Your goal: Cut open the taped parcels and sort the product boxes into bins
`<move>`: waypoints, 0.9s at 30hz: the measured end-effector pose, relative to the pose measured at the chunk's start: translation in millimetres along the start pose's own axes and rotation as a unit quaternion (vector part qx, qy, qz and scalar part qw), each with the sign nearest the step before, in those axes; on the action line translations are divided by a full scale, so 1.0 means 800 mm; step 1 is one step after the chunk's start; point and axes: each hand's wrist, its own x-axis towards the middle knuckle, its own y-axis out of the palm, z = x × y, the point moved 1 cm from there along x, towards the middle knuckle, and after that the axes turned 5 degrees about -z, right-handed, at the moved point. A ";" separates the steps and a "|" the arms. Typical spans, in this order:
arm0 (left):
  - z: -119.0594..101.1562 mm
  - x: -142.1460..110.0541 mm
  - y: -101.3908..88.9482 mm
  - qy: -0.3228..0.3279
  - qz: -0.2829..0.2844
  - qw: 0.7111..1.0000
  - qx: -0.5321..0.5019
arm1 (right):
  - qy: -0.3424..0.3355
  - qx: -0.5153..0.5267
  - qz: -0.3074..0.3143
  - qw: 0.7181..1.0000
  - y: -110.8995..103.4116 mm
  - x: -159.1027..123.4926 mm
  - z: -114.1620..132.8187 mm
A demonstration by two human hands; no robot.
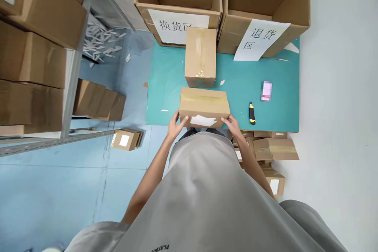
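A taped cardboard box [203, 104] with a torn white label on its near side is at the front edge of the green table, close to my body. My left hand [176, 125] grips its left end, thumb on the near face. At the opposite end my right hand [232, 123] holds it the same way, with the fingers partly hidden behind the box. Just beyond stands a second taped box [201, 55], its flaps sealed with clear tape.
Two large open cartons [180, 27] with paper signs stand at the table's back. A yellow-black utility knife [252, 113] and a phone [266, 91] lie to the right on the green tabletop [165, 82]. Shelves of boxes [44, 59] line the left; more boxes [274, 149] sit below right.
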 end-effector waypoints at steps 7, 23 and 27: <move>-0.011 0.032 0.004 -0.119 -0.033 0.990 0.066 | 0.016 -0.095 -0.048 0.994 0.009 0.035 0.010; 0.058 -0.027 0.000 -0.161 0.016 0.987 -0.015 | 0.097 -0.048 0.010 0.994 -0.015 -0.016 -0.066; 0.053 -0.028 0.005 -0.149 0.002 0.989 -0.014 | 0.059 -0.049 0.026 0.997 -0.002 -0.021 -0.057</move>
